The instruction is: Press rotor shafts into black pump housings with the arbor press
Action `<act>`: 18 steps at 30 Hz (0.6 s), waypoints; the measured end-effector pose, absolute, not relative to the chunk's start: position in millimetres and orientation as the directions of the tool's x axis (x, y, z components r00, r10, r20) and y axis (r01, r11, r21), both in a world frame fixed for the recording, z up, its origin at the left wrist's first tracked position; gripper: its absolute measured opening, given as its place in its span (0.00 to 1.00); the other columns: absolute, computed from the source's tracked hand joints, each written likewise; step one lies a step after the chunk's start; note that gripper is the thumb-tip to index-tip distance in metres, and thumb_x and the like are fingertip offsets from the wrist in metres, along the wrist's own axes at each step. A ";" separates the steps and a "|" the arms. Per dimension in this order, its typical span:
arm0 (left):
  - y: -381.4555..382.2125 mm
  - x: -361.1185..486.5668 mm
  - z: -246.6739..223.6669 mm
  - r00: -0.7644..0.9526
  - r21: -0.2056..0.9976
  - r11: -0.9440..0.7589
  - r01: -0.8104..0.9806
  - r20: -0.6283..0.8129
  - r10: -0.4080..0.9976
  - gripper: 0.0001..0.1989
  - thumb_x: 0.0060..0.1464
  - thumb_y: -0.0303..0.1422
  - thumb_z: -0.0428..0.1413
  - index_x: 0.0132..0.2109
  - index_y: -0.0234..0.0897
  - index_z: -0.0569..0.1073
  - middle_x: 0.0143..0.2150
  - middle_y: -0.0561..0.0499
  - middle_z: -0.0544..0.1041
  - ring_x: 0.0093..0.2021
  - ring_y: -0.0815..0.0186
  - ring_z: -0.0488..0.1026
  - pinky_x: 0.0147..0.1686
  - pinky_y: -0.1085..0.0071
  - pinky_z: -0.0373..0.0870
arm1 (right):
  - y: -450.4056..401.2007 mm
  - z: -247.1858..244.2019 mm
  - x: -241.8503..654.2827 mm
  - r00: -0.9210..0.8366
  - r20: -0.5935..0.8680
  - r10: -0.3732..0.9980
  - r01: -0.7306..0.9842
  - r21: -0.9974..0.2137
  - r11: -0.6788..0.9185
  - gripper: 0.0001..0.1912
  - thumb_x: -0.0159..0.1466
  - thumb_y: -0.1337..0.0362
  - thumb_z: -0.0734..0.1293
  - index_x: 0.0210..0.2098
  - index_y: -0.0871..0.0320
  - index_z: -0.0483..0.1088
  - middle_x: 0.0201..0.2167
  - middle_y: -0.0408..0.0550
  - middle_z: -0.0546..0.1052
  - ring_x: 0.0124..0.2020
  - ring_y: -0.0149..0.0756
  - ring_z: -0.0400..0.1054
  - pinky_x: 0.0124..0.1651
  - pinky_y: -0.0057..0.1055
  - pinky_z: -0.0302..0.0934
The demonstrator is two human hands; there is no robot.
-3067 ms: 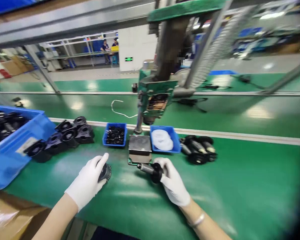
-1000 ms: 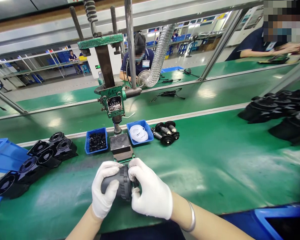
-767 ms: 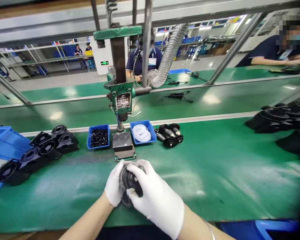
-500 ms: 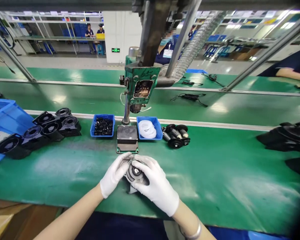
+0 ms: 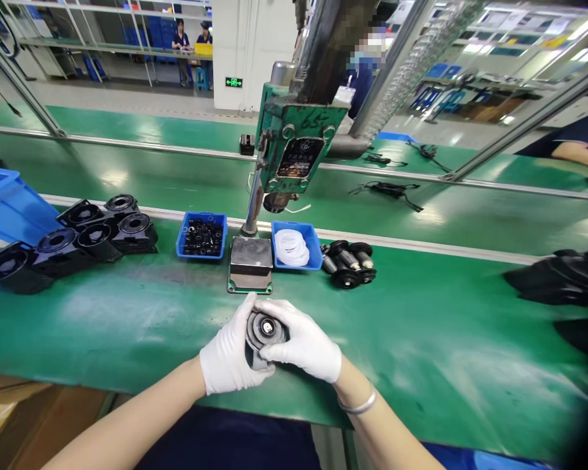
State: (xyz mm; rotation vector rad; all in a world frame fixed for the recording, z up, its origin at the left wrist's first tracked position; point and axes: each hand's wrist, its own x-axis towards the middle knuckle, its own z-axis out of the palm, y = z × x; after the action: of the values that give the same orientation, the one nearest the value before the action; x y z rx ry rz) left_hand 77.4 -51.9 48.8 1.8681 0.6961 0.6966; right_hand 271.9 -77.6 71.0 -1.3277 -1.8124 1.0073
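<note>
A dark round part (image 5: 266, 328) with a bright metal centre is held between my two white-gloved hands, near the front edge of the green bench. My left hand (image 5: 231, 352) wraps its left side and underside. My right hand (image 5: 301, 339) grips the right side, thumb and fingers curved round it. Just beyond my hands stands the press base (image 5: 250, 256), below the green press head (image 5: 298, 147). Left of the base is a blue tray of small black parts (image 5: 202, 237); right of it, a blue tray with white rings (image 5: 292, 248).
Black housings (image 5: 95, 236) stand at the left beside a blue crate (image 5: 17, 205). Black-and-metal rotors (image 5: 349, 264) lie right of the trays. More black parts (image 5: 563, 277) are at the far right. Cables (image 5: 389, 189) lie behind the rail, and a person's arm (image 5: 581, 153) rests beyond.
My left hand has shifted from the part's upper left to wrap its left side and underside. My right hand's fingers have moved off its face toward the rim. The camera view has tilted.
</note>
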 end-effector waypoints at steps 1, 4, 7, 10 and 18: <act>-52.2 78.6 48.8 0.664 0.918 -0.365 0.153 0.178 0.726 0.59 0.45 0.32 0.64 0.71 0.34 0.31 0.68 0.32 0.57 0.67 0.46 0.60 0.66 0.49 0.58 | -77.3 70.5 269.5 -0.252 0.073 0.965 0.451 -0.874 0.184 0.40 0.51 0.60 0.78 0.61 0.51 0.66 0.57 0.53 0.72 0.59 0.51 0.65 0.62 0.50 0.60; -52.7 84.0 47.6 0.636 0.908 -0.407 0.099 0.257 0.727 0.57 0.47 0.31 0.62 0.71 0.36 0.29 0.68 0.34 0.57 0.66 0.48 0.61 0.66 0.51 0.58 | -85.5 70.0 258.6 -0.153 0.136 0.979 0.500 -0.844 0.196 0.42 0.55 0.64 0.73 0.67 0.54 0.57 0.61 0.55 0.68 0.62 0.49 0.63 0.64 0.48 0.59; -51.0 86.6 45.6 0.649 0.902 -0.423 0.086 0.271 0.711 0.59 0.46 0.30 0.61 0.70 0.36 0.26 0.67 0.35 0.59 0.66 0.49 0.62 0.66 0.52 0.59 | -108.8 73.5 257.5 -0.016 0.268 0.963 0.589 -0.776 0.226 0.37 0.57 0.66 0.70 0.65 0.55 0.61 0.61 0.54 0.69 0.64 0.51 0.61 0.66 0.50 0.55; -46.7 84.9 44.5 0.682 0.894 -0.417 0.165 0.202 0.703 0.60 0.44 0.29 0.61 0.70 0.34 0.26 0.65 0.35 0.63 0.64 0.49 0.64 0.64 0.52 0.61 | -135.1 77.7 269.2 0.241 0.372 0.896 0.434 -0.868 0.243 0.14 0.66 0.63 0.63 0.49 0.52 0.75 0.36 0.49 0.81 0.43 0.45 0.75 0.53 0.46 0.68; -37.8 92.2 47.4 0.719 0.903 -0.404 0.147 0.183 0.670 0.59 0.44 0.29 0.61 0.71 0.34 0.28 0.67 0.35 0.59 0.67 0.49 0.60 0.66 0.53 0.57 | -116.9 68.7 260.3 0.264 0.286 0.921 0.408 -0.899 0.162 0.23 0.68 0.58 0.62 0.62 0.54 0.64 0.56 0.53 0.74 0.58 0.45 0.68 0.59 0.45 0.64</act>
State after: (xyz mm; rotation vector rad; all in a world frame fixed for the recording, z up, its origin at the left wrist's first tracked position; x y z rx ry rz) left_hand 92.2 -37.8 47.4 1.9321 0.6286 0.6631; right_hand 260.3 -116.9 68.7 -1.4343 -1.3287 0.5883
